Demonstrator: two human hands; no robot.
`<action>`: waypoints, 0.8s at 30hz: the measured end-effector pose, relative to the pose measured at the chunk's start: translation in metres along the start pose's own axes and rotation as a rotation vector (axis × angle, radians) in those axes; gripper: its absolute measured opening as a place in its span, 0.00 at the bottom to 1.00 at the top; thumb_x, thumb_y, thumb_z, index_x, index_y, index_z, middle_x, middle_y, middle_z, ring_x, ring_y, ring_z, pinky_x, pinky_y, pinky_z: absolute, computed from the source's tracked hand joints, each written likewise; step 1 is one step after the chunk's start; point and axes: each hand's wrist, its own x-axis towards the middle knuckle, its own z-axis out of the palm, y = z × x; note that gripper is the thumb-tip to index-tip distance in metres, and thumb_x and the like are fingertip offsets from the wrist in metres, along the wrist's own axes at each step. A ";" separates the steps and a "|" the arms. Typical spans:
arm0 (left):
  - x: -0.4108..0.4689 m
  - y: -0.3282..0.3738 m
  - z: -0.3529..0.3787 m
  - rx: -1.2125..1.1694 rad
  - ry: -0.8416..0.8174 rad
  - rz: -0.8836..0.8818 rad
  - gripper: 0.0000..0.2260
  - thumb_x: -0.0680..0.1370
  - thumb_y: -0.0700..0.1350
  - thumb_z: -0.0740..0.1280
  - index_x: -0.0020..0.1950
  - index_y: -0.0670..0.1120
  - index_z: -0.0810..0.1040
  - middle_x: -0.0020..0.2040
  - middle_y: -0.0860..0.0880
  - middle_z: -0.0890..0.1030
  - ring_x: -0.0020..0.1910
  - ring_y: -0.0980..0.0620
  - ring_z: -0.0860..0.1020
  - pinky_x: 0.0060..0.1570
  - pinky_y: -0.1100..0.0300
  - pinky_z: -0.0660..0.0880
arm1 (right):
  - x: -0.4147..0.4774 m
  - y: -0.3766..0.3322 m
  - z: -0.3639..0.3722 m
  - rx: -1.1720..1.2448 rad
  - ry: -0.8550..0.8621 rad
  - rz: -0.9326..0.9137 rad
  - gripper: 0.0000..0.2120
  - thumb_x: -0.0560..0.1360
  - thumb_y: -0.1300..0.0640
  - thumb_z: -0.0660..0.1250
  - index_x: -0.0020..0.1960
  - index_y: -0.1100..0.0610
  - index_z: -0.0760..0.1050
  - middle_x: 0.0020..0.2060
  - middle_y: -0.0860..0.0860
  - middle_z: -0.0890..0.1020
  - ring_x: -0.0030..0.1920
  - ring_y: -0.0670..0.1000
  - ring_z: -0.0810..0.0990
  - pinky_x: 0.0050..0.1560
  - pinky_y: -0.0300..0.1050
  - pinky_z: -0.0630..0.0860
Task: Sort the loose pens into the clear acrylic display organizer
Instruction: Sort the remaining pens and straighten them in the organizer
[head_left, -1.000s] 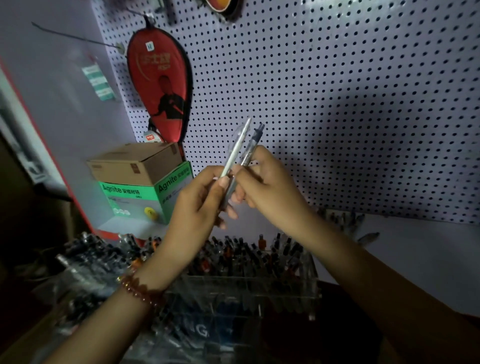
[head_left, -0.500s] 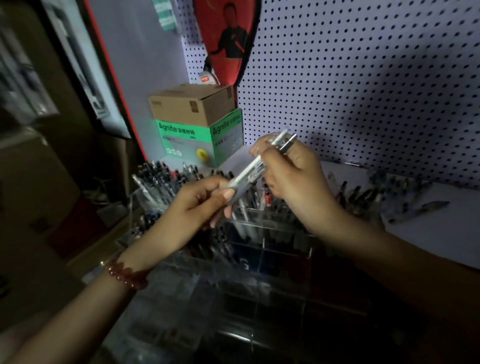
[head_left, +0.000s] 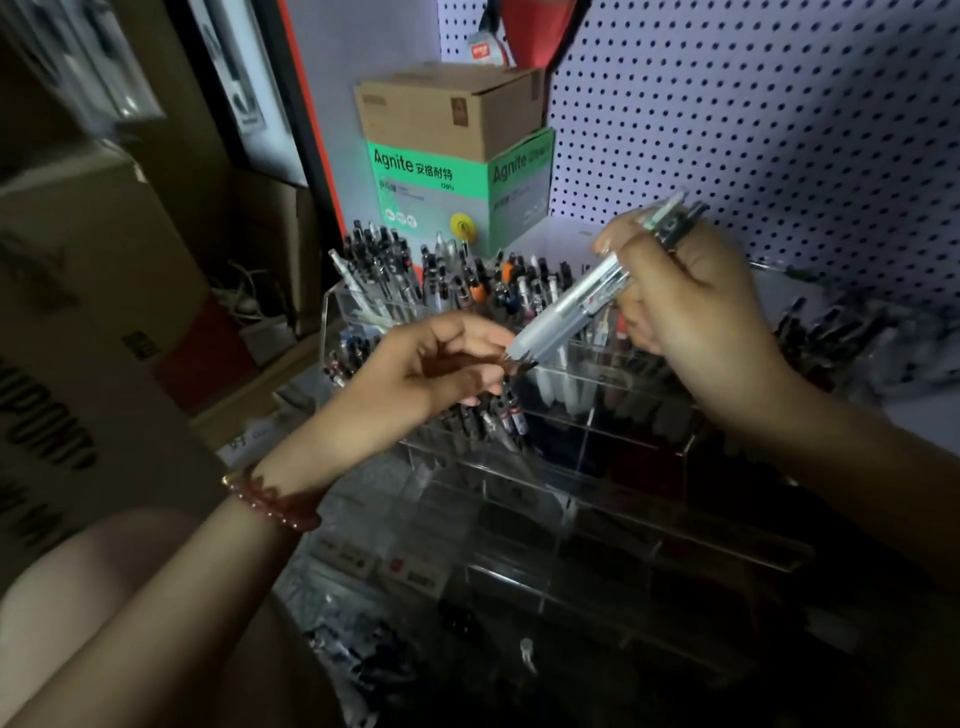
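My right hand grips two or three clear pens slanting down to the left, their clicker ends sticking out above my fist. My left hand, with a red bead bracelet at the wrist, pinches the tip end of the frosted white pen. Both hands hover just above the clear acrylic organizer, a tiered stand of square cells. Its back rows are packed with upright pens; the lower front cells are dark and hard to read.
A brown carton on a green Agnite box stands behind the organizer against the white pegboard. Loose pens lie on the white shelf at right. Large cardboard boxes fill the left side.
The pens came down from upright in front of the pegboard to a slant just over the organizer. My left hand slid from mid-barrel to the tip. The view swung down and left.
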 end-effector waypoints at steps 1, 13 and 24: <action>-0.001 0.001 0.002 0.009 -0.009 0.011 0.14 0.70 0.39 0.68 0.56 0.44 0.77 0.45 0.53 0.83 0.44 0.58 0.81 0.45 0.68 0.75 | -0.001 0.000 0.001 0.005 -0.002 0.010 0.13 0.80 0.60 0.58 0.46 0.71 0.70 0.20 0.46 0.64 0.20 0.45 0.62 0.23 0.37 0.59; -0.004 -0.028 0.007 0.424 -0.057 0.020 0.10 0.71 0.37 0.73 0.51 0.46 0.81 0.46 0.50 0.83 0.47 0.53 0.81 0.49 0.47 0.78 | -0.027 0.006 0.011 -0.311 -0.198 -0.085 0.12 0.80 0.54 0.59 0.45 0.61 0.75 0.26 0.56 0.73 0.24 0.51 0.68 0.26 0.48 0.65; 0.002 -0.029 0.019 0.643 0.092 0.056 0.05 0.74 0.43 0.71 0.49 0.50 0.80 0.42 0.57 0.81 0.39 0.61 0.79 0.43 0.59 0.77 | -0.042 0.029 0.018 -0.097 -0.427 -0.023 0.09 0.79 0.59 0.52 0.55 0.57 0.68 0.38 0.51 0.76 0.41 0.48 0.76 0.50 0.49 0.75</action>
